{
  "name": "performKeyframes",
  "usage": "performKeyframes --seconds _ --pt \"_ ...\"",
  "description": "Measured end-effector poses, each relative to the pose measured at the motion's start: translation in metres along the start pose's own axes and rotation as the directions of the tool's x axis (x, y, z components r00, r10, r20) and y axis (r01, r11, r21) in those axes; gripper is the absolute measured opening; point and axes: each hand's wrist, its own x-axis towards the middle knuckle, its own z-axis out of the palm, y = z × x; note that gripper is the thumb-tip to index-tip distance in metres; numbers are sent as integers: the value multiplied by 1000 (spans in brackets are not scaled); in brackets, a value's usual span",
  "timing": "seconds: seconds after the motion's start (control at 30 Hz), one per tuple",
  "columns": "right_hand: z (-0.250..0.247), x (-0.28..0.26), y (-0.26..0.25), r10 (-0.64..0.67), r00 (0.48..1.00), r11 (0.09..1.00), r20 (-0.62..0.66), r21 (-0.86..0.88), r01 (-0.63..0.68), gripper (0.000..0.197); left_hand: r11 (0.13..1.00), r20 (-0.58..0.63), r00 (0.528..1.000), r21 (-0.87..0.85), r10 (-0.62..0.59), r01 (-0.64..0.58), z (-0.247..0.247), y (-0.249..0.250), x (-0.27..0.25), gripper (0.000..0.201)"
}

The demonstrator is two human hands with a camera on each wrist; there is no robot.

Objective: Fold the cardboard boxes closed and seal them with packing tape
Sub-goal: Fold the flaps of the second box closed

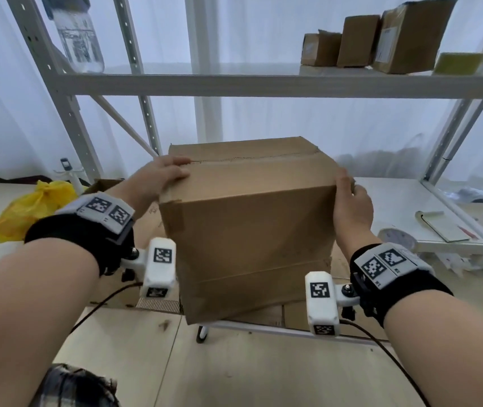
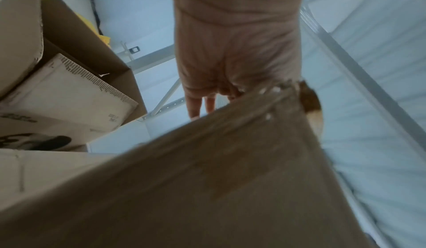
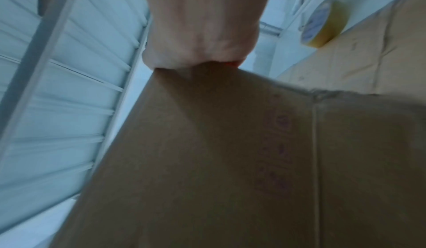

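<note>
A large brown cardboard box (image 1: 249, 218) stands in the middle on flattened cardboard, its top flaps folded down and meeting in a seam. Clear tape shows at its near left corner. My left hand (image 1: 161, 177) lies on the top left edge, fingers fairly straight across the flap near the seam; in the left wrist view the fingers (image 2: 196, 106) reach past the box (image 2: 207, 188). My right hand (image 1: 350, 204) grips the top right edge, thumb on the near face and fingers wrapped round the side. A roll of packing tape (image 1: 397, 239) lies right of the box, also in the right wrist view (image 3: 325, 24).
A white metal rack (image 1: 234, 83) surrounds the spot; its upper shelf holds small boxes (image 1: 360, 41), a yellow sponge (image 1: 459, 63) and a water bottle (image 1: 80, 39). A yellow bag (image 1: 29, 210) and open cartons (image 2: 69, 97) sit left. A notebook (image 1: 442, 227) lies on the low right shelf.
</note>
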Motion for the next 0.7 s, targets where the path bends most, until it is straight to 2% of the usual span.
performKeyframes --seconds 0.13,0.27,0.37,0.4,0.47,0.53,0.6,0.7 --pt "-1 -8 4 70 995 995 68 66 -75 89 997 -31 998 56 63 -61 7 -10 2 35" --pt "-5 -17 2 132 980 972 151 172 -157 82 994 -52 994 66 95 -91 13 -13 2 35" --pt "-10 -25 22 257 952 951 167 132 -279 85 992 -104 989 -59 108 -115 27 -18 4 31" --pt "-12 -29 28 279 944 950 177 93 -298 80 982 -136 986 -144 101 -120 32 -22 4 28" --pt "-18 -35 40 286 942 956 175 17 -293 63 926 -204 976 -350 74 -144 40 -30 4 29" --pt "-22 -39 48 268 945 962 186 4 -274 58 861 -246 968 -478 57 -172 44 -38 8 33" --pt "-20 -34 56 243 955 970 171 -47 -239 59 843 -254 966 -508 52 -179 46 -41 13 35" --pt "-18 -19 69 310 939 950 147 -79 -302 66 848 -263 964 -499 49 -179 44 -43 19 37"
